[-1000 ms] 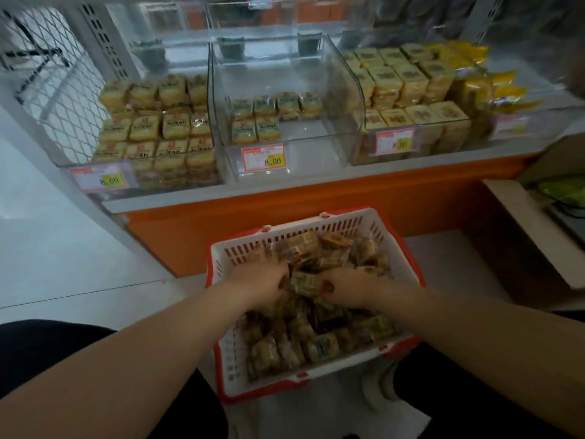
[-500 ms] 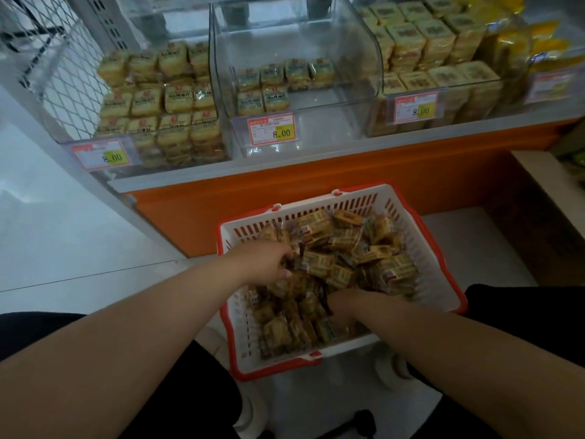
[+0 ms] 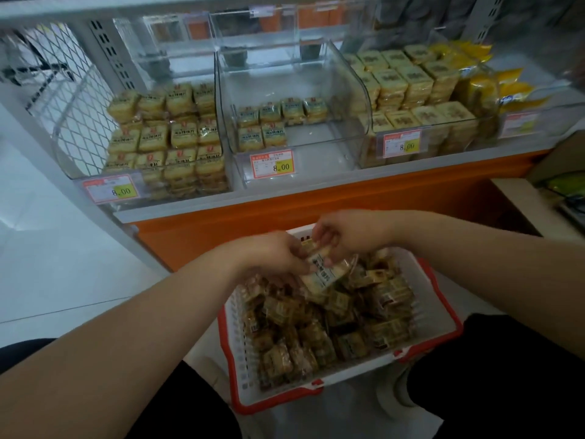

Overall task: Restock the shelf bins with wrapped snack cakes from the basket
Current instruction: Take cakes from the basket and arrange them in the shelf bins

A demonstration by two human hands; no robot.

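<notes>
both hands meet above the far end of the white basket with a red rim (image 3: 443, 315), which sits on the floor in front of the person's knees. the left hand (image 3: 272, 255) has its fingers curled round a pale wrapped snack cake (image 3: 323, 275), lifted just clear of the heap. the right hand (image 3: 345, 236) pinches a second wrapped cake (image 3: 319, 253) at the top of that same cluster, fingertips touching the wrapper; how many packs sit between the two hands is hard to tell. beneath them the basket is heaped with loose wrapped snack cakes (image 3: 316, 331), lying at all angles.

above, on the shelf with an orange front (image 3: 316, 207), stand clear bins. the left bin (image 3: 164, 137) is stacked near full with yellow packs. the middle bin (image 3: 294, 99) holds only a few packs (image 3: 272, 122) in two short rows at its left and back. the right bin (image 3: 418, 99) is well stocked. each carries a price tag (image 3: 273, 165) reading 8.00.
</notes>
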